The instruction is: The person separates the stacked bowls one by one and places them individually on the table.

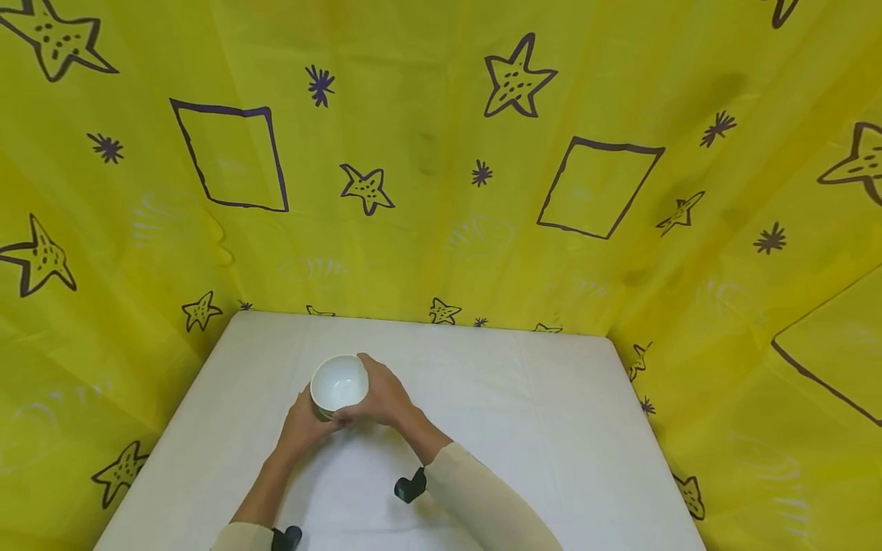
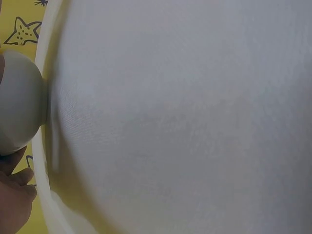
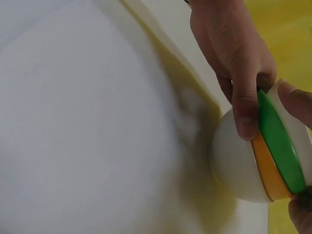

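Both hands hold a nested stack of bowls over the left part of the table. In the head view the white top bowl (image 1: 340, 383) faces up, with nothing seen inside. My left hand (image 1: 303, 425) grips the stack from the left and near side. On the right, my right hand (image 1: 386, 394) curls round the top bowl at its rim. The right wrist view shows the layers: a white bottom bowl (image 3: 234, 156), an orange bowl (image 3: 269, 170), a green bowl (image 3: 280, 141) and the white one on top. There the left thumb presses the bottom bowl's side.
A white-covered table (image 1: 524, 428) spreads beneath the hands, its far edge meeting a yellow curtain (image 1: 420, 252) printed with stars and frames. The curtain also closes off both sides. Dark wrist-worn devices (image 1: 411, 486) sit at the sleeve ends.
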Demonstrator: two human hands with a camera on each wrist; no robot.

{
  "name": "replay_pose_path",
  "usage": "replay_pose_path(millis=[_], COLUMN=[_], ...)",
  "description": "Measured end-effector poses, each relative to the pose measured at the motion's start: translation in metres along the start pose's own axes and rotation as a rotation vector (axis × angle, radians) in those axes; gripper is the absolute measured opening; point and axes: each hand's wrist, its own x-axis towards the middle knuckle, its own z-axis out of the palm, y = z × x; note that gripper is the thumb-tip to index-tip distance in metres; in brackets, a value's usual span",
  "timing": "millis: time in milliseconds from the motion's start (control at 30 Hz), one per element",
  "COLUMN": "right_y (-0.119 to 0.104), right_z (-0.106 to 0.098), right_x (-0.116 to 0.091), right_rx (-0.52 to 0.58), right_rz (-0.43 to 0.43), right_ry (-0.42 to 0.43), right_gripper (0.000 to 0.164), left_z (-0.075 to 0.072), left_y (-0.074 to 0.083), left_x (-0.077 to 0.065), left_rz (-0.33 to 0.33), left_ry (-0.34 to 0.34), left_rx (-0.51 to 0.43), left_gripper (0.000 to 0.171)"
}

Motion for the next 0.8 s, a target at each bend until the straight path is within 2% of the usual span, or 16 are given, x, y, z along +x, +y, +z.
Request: replay_pose_path(millis=[133, 333, 633, 800], right_y=[-0.001, -0.003, -0.002, 0.000], right_z=[-0.004, -0.012, -0.028, -0.040], right_x=[0.001, -0.002, -0.008, -0.012], right_rx=[0.008, 0.084, 0.102, 0.115], right_rz=[-0.018, -0.042, -0.031, -0.029], right_ry=[0.016, 0.054, 0.120, 0.161], right_gripper=[0.092, 0.092, 0.097, 0.098], left_z=[0.000, 0.000, 0.001, 0.002], left_y=[0.000, 0.000, -0.002, -0.001], left_x=[0.001, 0.002, 0.004, 0.004], left_rz=[0.003, -0.034, 0.032, 0.032], left_ry=[0.011, -0.012, 0.012, 0.017], left_rx=[0.008, 0.035, 0.039, 0.033], left_gripper=[0.098, 0.105, 0.103, 0.103])
